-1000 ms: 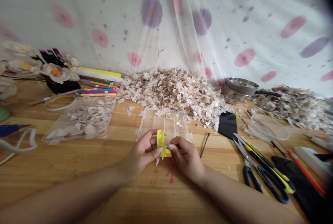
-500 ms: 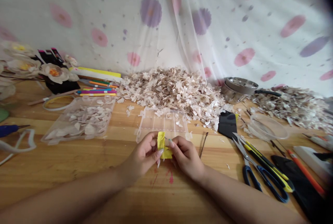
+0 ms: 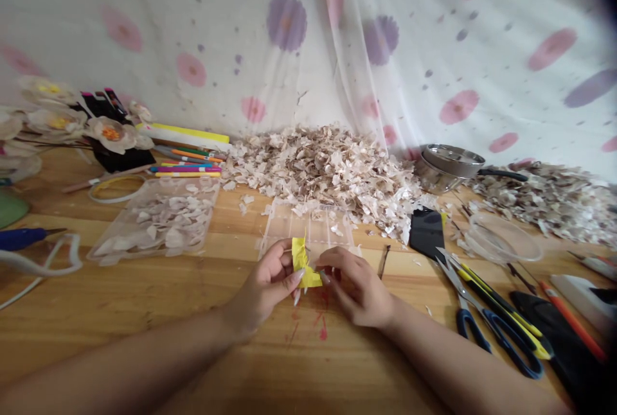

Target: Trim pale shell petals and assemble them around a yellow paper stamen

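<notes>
Over the middle of the table my left hand (image 3: 268, 281) pinches a small crinkled yellow piece of paper (image 3: 299, 254), thumb in front and fingers behind. The piece looks bent, one part standing up and another reaching right. At its lower right end, my right hand (image 3: 360, 283) has thumb and curled fingers closed on the edge. A thin pale tip sticks out below the paper; what it belongs to is hidden. Just behind the hands lies a clear divided plastic box (image 3: 284, 225), partly covered by them.
Pale petal-like flakes (image 3: 328, 164) are heaped at the back. A tray of petals (image 3: 164, 222), markers (image 3: 187, 171) and a blue-handled tool (image 3: 24, 238) lie left. Right are scissors (image 3: 475, 312), a yellow-black cutter (image 3: 506, 309), a metal pan (image 3: 446, 167) and a clear lid (image 3: 504, 238).
My right hand has shifted its fingers from the paper's upper middle to its lower right end and opened its grip shape slightly. The left hand keeps its hold. The view has shifted slightly.
</notes>
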`<state>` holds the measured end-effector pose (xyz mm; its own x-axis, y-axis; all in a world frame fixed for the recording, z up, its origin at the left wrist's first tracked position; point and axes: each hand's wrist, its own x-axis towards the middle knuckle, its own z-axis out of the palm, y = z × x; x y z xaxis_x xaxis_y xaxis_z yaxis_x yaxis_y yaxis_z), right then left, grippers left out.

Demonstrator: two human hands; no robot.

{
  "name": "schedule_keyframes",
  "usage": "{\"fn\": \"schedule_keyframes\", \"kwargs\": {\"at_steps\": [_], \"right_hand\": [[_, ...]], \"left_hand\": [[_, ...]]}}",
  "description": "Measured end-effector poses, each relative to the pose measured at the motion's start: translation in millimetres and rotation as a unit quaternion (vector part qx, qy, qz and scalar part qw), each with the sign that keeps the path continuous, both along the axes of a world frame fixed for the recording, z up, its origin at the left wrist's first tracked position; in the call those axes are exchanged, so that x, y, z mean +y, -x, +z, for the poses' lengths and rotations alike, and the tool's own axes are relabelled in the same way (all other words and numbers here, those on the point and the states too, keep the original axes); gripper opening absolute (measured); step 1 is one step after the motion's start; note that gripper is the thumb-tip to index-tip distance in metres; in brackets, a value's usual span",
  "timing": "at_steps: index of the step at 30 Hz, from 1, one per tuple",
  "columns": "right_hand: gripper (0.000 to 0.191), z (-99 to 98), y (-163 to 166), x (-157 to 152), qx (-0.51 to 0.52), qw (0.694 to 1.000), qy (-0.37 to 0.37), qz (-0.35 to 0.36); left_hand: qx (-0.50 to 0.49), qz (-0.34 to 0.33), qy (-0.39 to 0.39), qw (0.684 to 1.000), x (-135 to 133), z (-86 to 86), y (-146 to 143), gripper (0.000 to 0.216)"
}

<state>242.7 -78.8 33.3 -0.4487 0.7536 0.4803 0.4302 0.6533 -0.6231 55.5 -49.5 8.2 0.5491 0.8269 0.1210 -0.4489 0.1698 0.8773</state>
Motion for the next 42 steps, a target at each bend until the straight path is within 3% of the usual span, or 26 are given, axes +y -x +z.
{"fn": "schedule_keyframes", "kwargs": {"at_steps": [5, 11, 24, 33, 42], "right_hand": [[0.022, -5.0, 2.0, 0.0, -0.012, 1.000, 0.010, -0.021], [0.030, -7.2, 3.0, 0.8, 0.013, 1.000, 0.004, 0.025], [0.019, -9.1, 3.2, 1.6, 0.009, 1.000, 0.005, -0.012], [0.018, -9.6, 2.6, 1.6, 0.006, 0.999, -0.034, -0.006], [0.010, -7.2, 3.4, 1.4, -0.028, 1.000, -0.005, -0.003]], "left_hand": [[-0.009, -0.015, -0.008, 1.000, -0.3, -2.5, 1.7, 0.028], [-0.006, -0.021, -0.013, 1.000, -1.4, -0.7, 1.5, 0.025], [-0.005, -0.026, -0.009, 1.000, -0.9, -2.2, 0.5, 0.030], [-0.003, -0.033, 0.000, 0.999, -0.8, -0.8, 1.3, 0.029], [0.012, -0.041, 0.007, 0.999, -1.8, 0.0, 2.5, 0.033]]}}
